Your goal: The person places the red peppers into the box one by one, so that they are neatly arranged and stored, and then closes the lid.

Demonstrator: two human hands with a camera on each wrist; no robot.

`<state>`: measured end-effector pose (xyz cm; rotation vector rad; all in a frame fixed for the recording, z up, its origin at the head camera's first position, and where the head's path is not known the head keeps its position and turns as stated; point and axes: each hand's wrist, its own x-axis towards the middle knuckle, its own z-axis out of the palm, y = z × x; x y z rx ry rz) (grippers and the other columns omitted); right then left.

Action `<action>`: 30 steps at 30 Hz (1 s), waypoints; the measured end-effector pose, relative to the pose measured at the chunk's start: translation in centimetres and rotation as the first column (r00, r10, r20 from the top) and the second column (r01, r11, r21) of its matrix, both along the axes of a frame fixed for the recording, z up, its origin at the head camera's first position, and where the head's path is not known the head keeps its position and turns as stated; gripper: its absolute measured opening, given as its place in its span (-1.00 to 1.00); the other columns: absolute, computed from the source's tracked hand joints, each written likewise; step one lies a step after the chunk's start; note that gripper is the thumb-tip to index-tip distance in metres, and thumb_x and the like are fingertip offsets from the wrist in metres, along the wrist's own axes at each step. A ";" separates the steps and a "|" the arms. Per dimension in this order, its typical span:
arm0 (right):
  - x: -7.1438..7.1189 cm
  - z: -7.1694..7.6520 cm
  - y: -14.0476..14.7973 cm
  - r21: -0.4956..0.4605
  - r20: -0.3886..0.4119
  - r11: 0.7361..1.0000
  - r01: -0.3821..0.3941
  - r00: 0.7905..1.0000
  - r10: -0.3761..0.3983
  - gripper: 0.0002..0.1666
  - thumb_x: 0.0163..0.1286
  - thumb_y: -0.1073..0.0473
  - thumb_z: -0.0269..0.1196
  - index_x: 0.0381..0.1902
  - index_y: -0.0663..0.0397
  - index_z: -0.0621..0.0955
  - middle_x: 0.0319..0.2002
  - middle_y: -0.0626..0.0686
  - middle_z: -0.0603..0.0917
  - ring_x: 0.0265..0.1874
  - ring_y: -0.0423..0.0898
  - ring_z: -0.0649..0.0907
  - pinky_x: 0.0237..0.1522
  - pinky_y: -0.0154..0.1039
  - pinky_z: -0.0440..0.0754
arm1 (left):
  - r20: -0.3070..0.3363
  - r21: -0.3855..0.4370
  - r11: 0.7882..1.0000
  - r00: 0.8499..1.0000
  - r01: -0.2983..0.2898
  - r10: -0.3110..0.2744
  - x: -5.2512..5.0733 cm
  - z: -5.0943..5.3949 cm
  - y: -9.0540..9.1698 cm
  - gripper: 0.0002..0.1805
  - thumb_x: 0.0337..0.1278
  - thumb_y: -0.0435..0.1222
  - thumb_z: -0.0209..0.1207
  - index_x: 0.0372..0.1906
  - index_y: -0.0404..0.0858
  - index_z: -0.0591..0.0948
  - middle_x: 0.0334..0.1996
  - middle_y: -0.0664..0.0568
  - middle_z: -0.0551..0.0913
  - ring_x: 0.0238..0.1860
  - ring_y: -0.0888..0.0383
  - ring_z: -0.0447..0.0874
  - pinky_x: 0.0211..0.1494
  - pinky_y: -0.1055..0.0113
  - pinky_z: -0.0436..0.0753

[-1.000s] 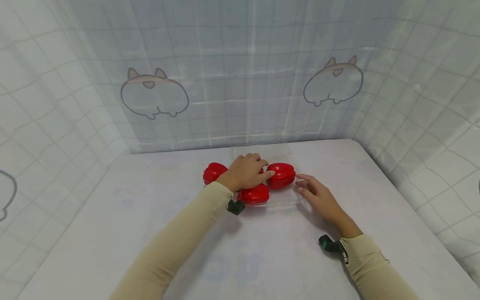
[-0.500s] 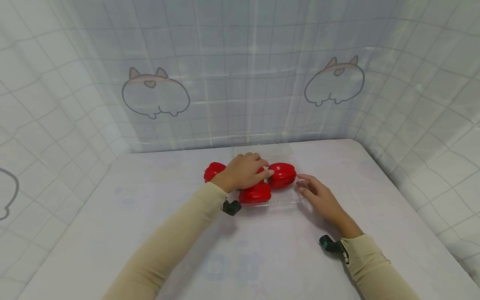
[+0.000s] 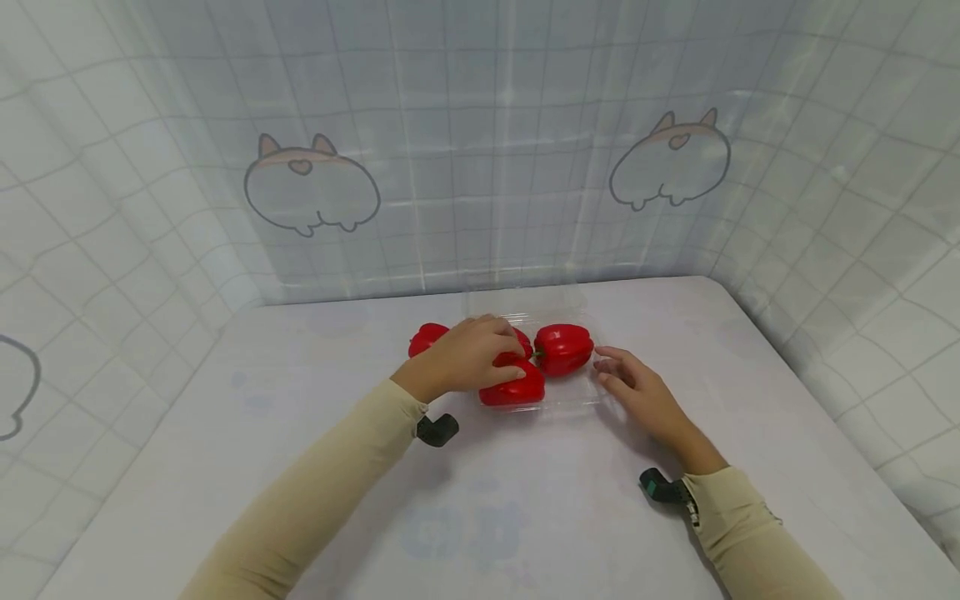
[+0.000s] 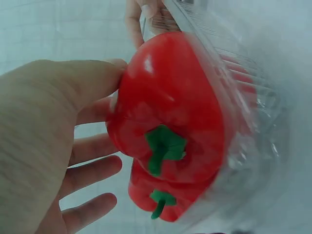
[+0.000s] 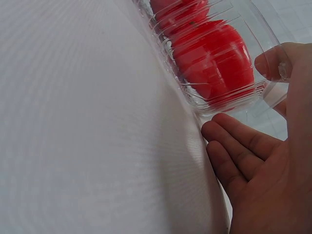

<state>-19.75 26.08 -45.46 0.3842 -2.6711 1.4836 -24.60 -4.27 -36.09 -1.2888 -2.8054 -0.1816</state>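
My left hand [image 3: 461, 354] is at the near pepper [image 3: 517, 393], with my thumb on its side and my other fingers spread apart and not curled round it. That pepper lies on its side at the front of the clear box [image 3: 557, 407]. The right pepper [image 3: 564, 350] is in the box too, and so is the middle pepper [image 3: 522, 343], partly hidden by my hand. The left pepper [image 3: 428, 338] looks to be outside, past the box.

My right hand [image 3: 641, 396] is at the box's right end, fingers loose and nearly straight; I can't tell how hard it touches. To do this well, I think I should nudge the near pepper softly (thin plastic bends easily) and use my right hand to stop the box sliding. Green stems are best kept away from the rim.

The surface [image 3: 300, 467] is pale with faint marks. At the back, the clear lid [image 3: 525, 298] is folded away from me. Around me hangs a checked sheet [image 3: 480, 167] with two round animal bottoms drawn on the back part.
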 end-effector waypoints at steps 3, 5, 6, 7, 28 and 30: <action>0.0 0.1 0.1 0.006 0.001 1.000 0.005 1.000 -0.005 -0.43 0.54 0.07 0.15 0.45 -0.06 0.37 0.22 0.17 0.60 0.23 0.13 0.56 0.27 0.20 0.44 | 0.015 0.025 1.000 1.000 -0.005 0.005 0.4 0.1 -0.5 -0.61 0.22 0.02 0.30 0.10 0.02 0.71 0.01 0.16 0.62 0.08 0.20 0.50 0.10 0.29 0.60; 0.0 0.1 0.2 0.011 -0.002 1.000 0.008 1.000 -0.008 -0.43 0.54 0.06 0.15 0.45 -0.05 0.37 0.21 0.18 0.60 0.22 0.14 0.56 0.27 0.20 0.44 | 0.042 0.050 0.999 0.999 -0.009 0.007 0.7 0.1 -0.8 -0.61 0.23 -0.01 0.31 0.12 0.00 0.70 -0.01 0.17 0.64 0.05 0.22 0.52 0.06 0.32 0.61; 0.1 0.1 0.2 0.013 -0.002 1.000 0.009 1.000 -0.009 -0.43 0.54 0.06 0.14 0.45 -0.05 0.36 0.21 0.18 0.59 0.22 0.14 0.56 0.27 0.21 0.44 | 0.055 0.057 0.998 0.998 -0.013 0.010 0.8 0.1 -0.8 -0.60 0.23 -0.01 0.30 0.13 0.00 0.69 -0.01 0.18 0.64 0.04 0.23 0.53 0.05 0.33 0.61; 0.1 0.1 0.3 0.012 -0.004 1.000 0.009 1.000 -0.009 -0.43 0.55 0.06 0.14 0.45 -0.04 0.36 0.21 0.18 0.60 0.22 0.15 0.56 0.26 0.21 0.44 | 0.069 0.066 0.998 0.998 -0.018 0.013 0.9 0.1 -0.9 -0.59 0.22 -0.01 0.31 0.14 -0.01 0.69 -0.01 0.19 0.64 0.03 0.24 0.53 0.04 0.33 0.61; 0.0 -0.1 0.2 0.015 -0.007 1.000 -0.005 1.000 0.005 -0.42 0.54 0.04 0.15 0.46 -0.06 0.36 0.22 0.17 0.60 0.23 0.11 0.55 0.28 0.18 0.43 | 0.086 0.082 0.983 0.984 -0.162 0.155 2.6 -1.6 -1.5 -0.39 0.03 0.14 0.38 0.20 0.04 0.61 0.20 0.08 0.54 0.19 0.11 0.48 0.07 0.12 0.66; 0.0 -0.1 0.2 0.018 -0.006 1.000 -0.003 1.000 0.003 -0.42 0.54 0.05 0.15 0.45 -0.05 0.36 0.22 0.17 0.59 0.23 0.11 0.55 0.29 0.18 0.42 | 0.088 0.075 0.982 0.982 -0.173 0.166 2.5 -1.6 -1.5 -0.38 0.04 0.15 0.37 0.21 0.04 0.61 0.22 0.08 0.55 0.21 0.10 0.49 0.09 0.09 0.65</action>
